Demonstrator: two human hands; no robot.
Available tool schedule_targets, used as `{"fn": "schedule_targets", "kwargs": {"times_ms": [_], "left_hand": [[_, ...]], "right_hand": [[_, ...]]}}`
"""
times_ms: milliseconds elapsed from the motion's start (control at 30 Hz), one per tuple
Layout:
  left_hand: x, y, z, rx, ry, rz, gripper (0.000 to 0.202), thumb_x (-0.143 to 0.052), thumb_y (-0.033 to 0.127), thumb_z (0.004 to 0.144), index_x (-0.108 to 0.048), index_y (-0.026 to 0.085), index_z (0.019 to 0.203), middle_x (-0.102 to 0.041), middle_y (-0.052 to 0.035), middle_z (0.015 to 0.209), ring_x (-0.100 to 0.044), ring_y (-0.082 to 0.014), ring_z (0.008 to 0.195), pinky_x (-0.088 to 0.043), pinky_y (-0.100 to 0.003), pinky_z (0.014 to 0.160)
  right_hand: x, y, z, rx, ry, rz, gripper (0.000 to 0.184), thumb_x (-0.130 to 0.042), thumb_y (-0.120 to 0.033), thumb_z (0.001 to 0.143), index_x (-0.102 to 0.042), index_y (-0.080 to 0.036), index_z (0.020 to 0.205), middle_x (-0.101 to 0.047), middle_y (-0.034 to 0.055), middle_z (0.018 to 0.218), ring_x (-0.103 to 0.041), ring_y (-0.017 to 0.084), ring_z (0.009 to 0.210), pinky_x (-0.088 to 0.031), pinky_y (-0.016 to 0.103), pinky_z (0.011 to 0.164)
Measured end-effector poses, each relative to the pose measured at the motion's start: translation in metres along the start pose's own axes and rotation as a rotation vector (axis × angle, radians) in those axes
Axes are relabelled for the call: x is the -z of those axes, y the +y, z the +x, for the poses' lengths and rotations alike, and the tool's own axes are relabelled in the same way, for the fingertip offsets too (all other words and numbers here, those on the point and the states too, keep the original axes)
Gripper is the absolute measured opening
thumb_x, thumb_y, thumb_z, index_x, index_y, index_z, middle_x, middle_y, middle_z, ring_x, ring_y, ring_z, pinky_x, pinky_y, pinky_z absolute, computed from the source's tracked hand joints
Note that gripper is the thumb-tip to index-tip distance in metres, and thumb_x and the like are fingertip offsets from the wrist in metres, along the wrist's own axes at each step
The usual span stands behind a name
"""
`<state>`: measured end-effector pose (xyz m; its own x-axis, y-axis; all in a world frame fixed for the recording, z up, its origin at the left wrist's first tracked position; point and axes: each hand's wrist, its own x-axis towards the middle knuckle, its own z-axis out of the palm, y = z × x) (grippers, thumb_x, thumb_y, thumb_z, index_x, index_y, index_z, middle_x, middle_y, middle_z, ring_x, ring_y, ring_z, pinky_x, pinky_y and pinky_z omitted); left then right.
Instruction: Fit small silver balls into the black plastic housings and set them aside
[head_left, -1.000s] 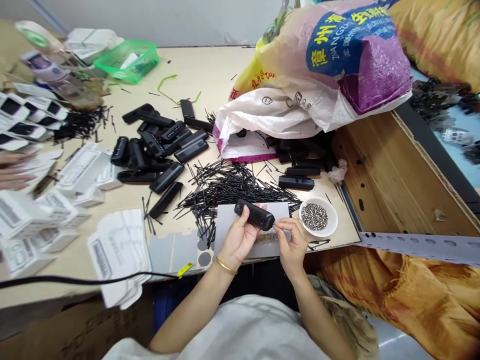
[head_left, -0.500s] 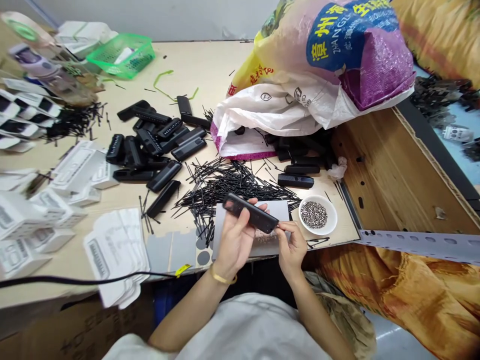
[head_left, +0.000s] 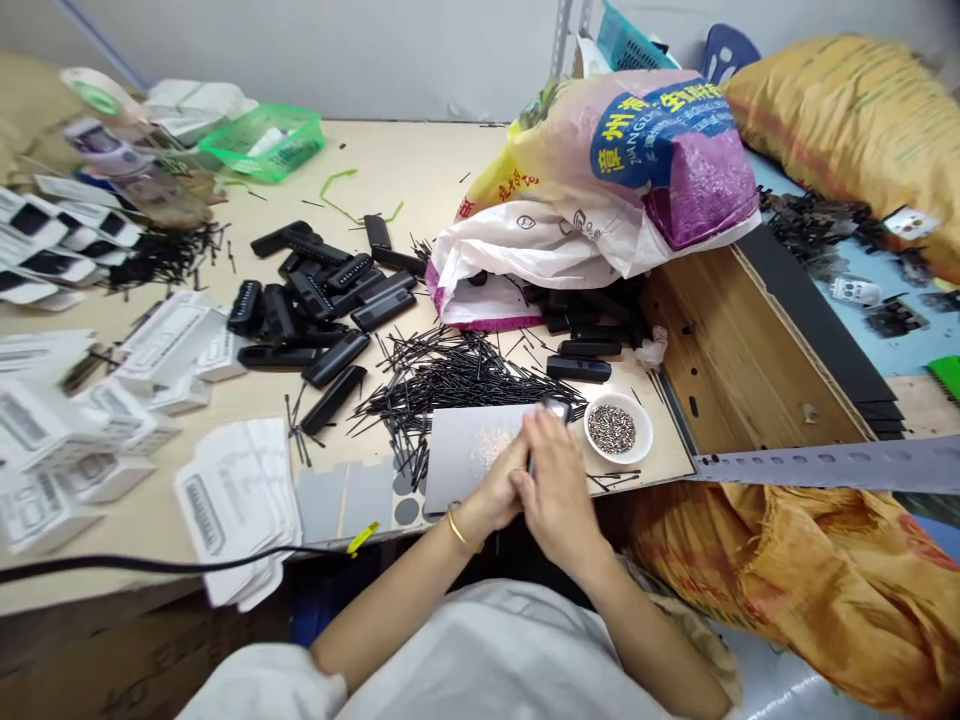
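Note:
An oblong black plastic device is enclosed between my two hands, with only its far end and a sliver showing. My left hand supports it from the left, its fingers mostly hidden. Over it lies my right hand, fingers wrapped across the device and the left fingers. Below them is a grey pad with small pale bits scattered on it. A white bowl of small shiny metal pieces stands right of my hands. Beyond the pad spreads a heap of thin black rods.
More black devices are piled at the left back. White boxes and flat white cards lie left, with a black cable crossing the front. A printed sack lies at the back, beside a wooden panel on the right.
The device has turned from lying across my left palm to pointing away from me, and my right hand has moved from its end to cover it. The view has shifted slightly.

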<state>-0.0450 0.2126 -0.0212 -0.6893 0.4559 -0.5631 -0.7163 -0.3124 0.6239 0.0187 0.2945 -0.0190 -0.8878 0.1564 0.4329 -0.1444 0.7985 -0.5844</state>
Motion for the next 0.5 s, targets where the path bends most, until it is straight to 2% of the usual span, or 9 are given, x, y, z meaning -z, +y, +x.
{"fn": "schedule_targets", "kwargs": {"times_ms": [67,100,167,200,267,367,433,500], "left_hand": [[0.0,-0.012,-0.017,0.136,-0.082,-0.006,0.029,-0.051,0.038,0.092,-0.066,0.016,0.105,-0.067,-0.0078,0.086,-0.064,-0.0166,0.074,-0.052,-0.025,0.068],[0.002,-0.017,-0.025,0.175,-0.11,0.036,0.034,-0.052,0.042,0.091,-0.064,0.016,0.11,-0.065,-0.0066,0.077,-0.061,-0.0158,0.062,-0.05,-0.025,0.057],[0.009,-0.025,-0.039,0.232,-0.166,0.119,0.048,-0.057,0.049,0.086,-0.059,0.018,0.123,-0.06,-0.0039,0.067,-0.054,-0.0143,0.049,-0.045,-0.024,0.043],[0.012,-0.025,-0.043,0.244,-0.19,0.13,0.054,-0.059,0.051,0.084,-0.056,0.019,0.127,-0.059,-0.0032,0.065,-0.052,-0.0141,0.047,-0.044,-0.024,0.04],[0.018,-0.021,-0.047,0.227,-0.204,0.115,0.058,-0.061,0.055,0.081,-0.056,0.019,0.126,-0.059,-0.0038,0.066,-0.054,-0.0144,0.048,-0.045,-0.024,0.041],[0.02,-0.007,-0.041,0.201,-0.142,0.115,0.052,-0.056,0.059,0.083,-0.064,0.012,0.103,-0.06,-0.0075,0.068,-0.055,-0.0148,0.051,-0.047,-0.025,0.043],[0.019,0.003,-0.03,0.223,-0.07,0.121,0.048,-0.048,0.055,0.09,-0.064,0.009,0.087,-0.06,-0.0092,0.066,-0.054,-0.0147,0.05,-0.046,-0.026,0.043],[0.02,0.015,-0.014,0.21,0.026,0.125,0.047,-0.041,0.049,0.094,-0.063,0.009,0.081,-0.059,-0.0097,0.064,-0.052,-0.0145,0.048,-0.045,-0.027,0.044]], "right_hand": [[-0.012,0.006,0.016,-0.009,-0.13,-0.074,0.05,-0.037,-0.035,0.099,-0.038,-0.017,0.146,-0.026,0.0097,0.149,-0.02,0.027,0.142,-0.012,0.054,0.118],[-0.016,0.016,0.028,-0.084,-0.155,-0.101,0.051,-0.039,-0.036,0.099,-0.04,-0.016,0.145,-0.024,0.0112,0.15,-0.017,0.029,0.143,-0.01,0.056,0.117],[-0.014,0.043,0.053,-0.251,-0.159,-0.153,0.053,-0.047,-0.036,0.096,-0.043,-0.01,0.142,-0.027,0.0181,0.147,-0.02,0.034,0.141,-0.01,0.061,0.113],[-0.01,0.057,0.064,-0.312,-0.098,-0.2,0.051,-0.05,-0.034,0.094,-0.047,-0.009,0.138,-0.029,0.0198,0.145,-0.021,0.035,0.14,-0.008,0.062,0.113],[0.003,0.08,0.076,-0.332,0.065,-0.269,0.047,-0.051,-0.033,0.094,-0.049,-0.009,0.134,-0.03,0.0193,0.144,-0.022,0.032,0.139,-0.005,0.06,0.114],[0.02,0.096,0.066,-0.281,0.186,-0.175,0.047,-0.044,-0.043,0.095,-0.053,-0.011,0.128,-0.046,0.0164,0.131,-0.039,0.027,0.128,-0.024,0.05,0.112],[0.026,0.1,0.047,-0.274,0.161,-0.068,0.049,-0.043,-0.049,0.094,-0.055,-0.012,0.123,-0.053,0.0146,0.12,-0.048,0.023,0.116,-0.036,0.041,0.104],[0.025,0.105,0.026,-0.364,0.09,0.022,0.049,-0.042,-0.051,0.092,-0.058,-0.011,0.116,-0.059,0.0131,0.107,-0.056,0.02,0.098,-0.043,0.034,0.091]]}}
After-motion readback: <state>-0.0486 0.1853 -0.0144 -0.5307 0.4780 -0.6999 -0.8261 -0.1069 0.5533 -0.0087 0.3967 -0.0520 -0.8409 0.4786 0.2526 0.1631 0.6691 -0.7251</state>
